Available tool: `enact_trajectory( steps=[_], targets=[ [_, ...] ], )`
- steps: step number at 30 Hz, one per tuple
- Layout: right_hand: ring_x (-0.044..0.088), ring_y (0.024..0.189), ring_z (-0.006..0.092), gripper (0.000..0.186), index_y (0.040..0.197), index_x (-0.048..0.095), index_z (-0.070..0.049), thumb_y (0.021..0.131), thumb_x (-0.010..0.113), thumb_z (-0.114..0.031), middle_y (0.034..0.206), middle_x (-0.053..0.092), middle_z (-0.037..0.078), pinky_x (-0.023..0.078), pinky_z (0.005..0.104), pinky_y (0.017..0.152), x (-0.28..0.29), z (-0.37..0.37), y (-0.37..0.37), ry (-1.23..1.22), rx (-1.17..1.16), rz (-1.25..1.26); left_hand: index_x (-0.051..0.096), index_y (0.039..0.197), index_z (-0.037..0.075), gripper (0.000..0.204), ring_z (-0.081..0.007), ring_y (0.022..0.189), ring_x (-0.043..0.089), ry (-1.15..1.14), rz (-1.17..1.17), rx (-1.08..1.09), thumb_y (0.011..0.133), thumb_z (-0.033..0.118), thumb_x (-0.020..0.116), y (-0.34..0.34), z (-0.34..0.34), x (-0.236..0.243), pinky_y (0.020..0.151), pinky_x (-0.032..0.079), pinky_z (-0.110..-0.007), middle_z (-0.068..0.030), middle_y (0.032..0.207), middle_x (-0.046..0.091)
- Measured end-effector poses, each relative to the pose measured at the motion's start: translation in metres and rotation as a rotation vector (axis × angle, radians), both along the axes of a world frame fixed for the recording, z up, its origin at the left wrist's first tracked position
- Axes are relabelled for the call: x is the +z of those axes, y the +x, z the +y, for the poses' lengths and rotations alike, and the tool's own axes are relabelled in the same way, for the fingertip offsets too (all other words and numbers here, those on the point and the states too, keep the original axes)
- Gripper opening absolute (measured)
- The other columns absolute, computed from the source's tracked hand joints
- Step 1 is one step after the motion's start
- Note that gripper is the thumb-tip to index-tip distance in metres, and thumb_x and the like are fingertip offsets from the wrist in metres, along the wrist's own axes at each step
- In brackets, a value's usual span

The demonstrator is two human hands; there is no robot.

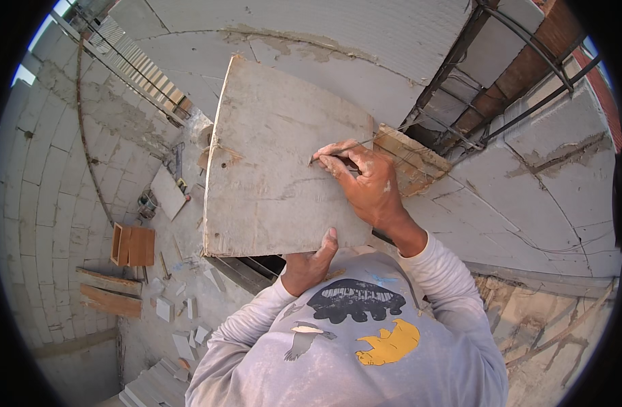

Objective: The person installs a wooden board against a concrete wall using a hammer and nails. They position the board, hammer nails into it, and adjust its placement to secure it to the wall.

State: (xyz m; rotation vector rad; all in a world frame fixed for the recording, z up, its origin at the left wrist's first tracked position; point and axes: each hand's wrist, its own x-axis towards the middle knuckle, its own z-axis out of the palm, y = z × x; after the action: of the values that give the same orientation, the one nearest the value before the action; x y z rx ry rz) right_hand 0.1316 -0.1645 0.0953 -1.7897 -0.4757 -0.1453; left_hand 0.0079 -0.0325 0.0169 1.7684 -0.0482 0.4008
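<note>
A weathered grey board (256, 115) with rough light edges fills the middle of the view, marked with dark smudged lines. My right hand (362, 176) is closed on a thin dark pencil-like stick (351, 146), its tip at the board’s surface near the centre. My left hand (307, 268) grips the board’s lower edge, thumb on the face and the other fingers mostly hidden beneath.
Pale block walls (46, 176) rise around me, with steel bars (501, 136) and a wooden plank (412, 159) at right. Below left are an orange wooden box (131, 245), loose planks (110, 302), a metal bucket (148, 202) and scattered block pieces (182, 342).
</note>
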Motion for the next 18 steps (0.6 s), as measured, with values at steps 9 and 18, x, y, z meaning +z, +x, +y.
enact_trajectory(
  steps=[9,18],
  targets=[
    [0.070,0.096,0.0159,0.014,0.102,0.074,0.001,0.098,0.067,-0.010,0.101,0.074,0.008,0.056,0.0303,0.086,0.008,-0.006,0.001,0.071,0.041,0.128,0.067,0.111,-0.005,0.025,-0.0280,0.084,0.069,0.104,-0.018,-0.039,0.090,0.007,0.074,0.001,0.000,0.004,0.080,0.055,-0.039,-0.0144,0.099,0.071],
    [0.067,0.096,0.0143,0.011,0.100,0.072,-0.001,0.096,0.069,-0.011,0.100,0.071,0.006,0.053,0.0298,0.086,0.022,-0.012,-0.007,0.068,-0.002,0.170,0.071,0.104,-0.002,0.021,-0.0321,0.081,0.068,0.307,-0.051,-0.114,0.090,0.014,0.071,0.001,-0.006,0.023,0.078,0.054,-0.042,-0.0142,0.094,0.072]
  ],
)
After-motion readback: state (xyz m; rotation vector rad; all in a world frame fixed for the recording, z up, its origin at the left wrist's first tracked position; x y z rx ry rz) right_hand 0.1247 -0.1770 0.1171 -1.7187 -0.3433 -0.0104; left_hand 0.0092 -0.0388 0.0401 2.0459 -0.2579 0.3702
